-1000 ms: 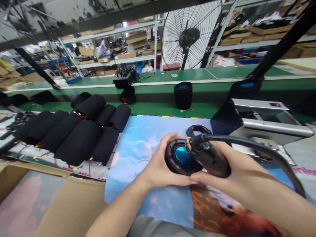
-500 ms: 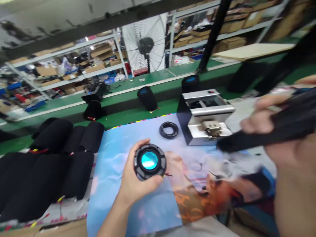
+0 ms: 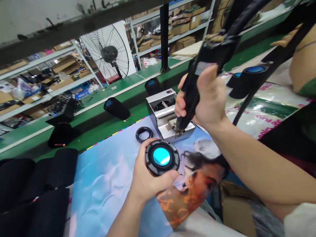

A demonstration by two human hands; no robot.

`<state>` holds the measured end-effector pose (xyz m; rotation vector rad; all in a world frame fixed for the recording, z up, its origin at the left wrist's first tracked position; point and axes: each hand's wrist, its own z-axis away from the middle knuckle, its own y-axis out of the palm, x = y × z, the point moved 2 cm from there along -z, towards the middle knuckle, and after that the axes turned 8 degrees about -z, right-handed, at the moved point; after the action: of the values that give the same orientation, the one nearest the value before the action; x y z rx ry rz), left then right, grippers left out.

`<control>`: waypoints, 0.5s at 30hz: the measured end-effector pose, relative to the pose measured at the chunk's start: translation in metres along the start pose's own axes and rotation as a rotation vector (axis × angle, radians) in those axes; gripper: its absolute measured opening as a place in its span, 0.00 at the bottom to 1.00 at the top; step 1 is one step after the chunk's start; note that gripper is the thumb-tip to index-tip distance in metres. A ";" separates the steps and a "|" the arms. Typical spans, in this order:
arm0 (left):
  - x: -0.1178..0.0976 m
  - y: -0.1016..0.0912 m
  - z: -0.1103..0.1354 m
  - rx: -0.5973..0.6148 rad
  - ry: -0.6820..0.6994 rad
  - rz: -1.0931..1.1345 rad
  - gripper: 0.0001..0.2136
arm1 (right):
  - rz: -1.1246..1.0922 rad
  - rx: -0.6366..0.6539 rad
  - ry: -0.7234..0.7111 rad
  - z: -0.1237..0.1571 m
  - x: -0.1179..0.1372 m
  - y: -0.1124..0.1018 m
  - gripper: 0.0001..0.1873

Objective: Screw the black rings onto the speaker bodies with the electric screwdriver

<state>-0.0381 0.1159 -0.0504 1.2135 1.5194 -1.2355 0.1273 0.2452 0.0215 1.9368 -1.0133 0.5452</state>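
Observation:
My left hand (image 3: 145, 179) is closed around a round black speaker part (image 3: 161, 157) with a glowing blue centre, held face up over a printed blue mat (image 3: 103, 184). My right hand (image 3: 206, 97) grips a black powered tool (image 3: 195, 89) with a thick black hose. The tool points down, and its tip rests at the metal box (image 3: 164, 113) just behind the speaker part. A loose black ring (image 3: 144, 134) lies on the mat, left of the box.
Black fabric-covered speaker bodies (image 3: 37, 187) are stacked at the left. More speakers (image 3: 116, 108) stand on the green conveyor (image 3: 98, 115). A large fan (image 3: 107, 54) and shelves of cartons fill the back. Another person's arm (image 3: 302, 62) shows at the far right.
My right hand swung the tool away from the speaker part, out to the right, then brought it tip-down onto the metal box. My left hand kept hold of the speaker part. The view turned right.

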 end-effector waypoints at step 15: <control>-0.002 0.000 -0.001 0.022 -0.004 0.033 0.35 | 0.045 0.032 0.179 0.009 0.026 0.005 0.38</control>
<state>-0.0372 0.1163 -0.0479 1.2447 1.4802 -1.2354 0.1382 0.2246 0.0368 1.8597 -0.9407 0.7507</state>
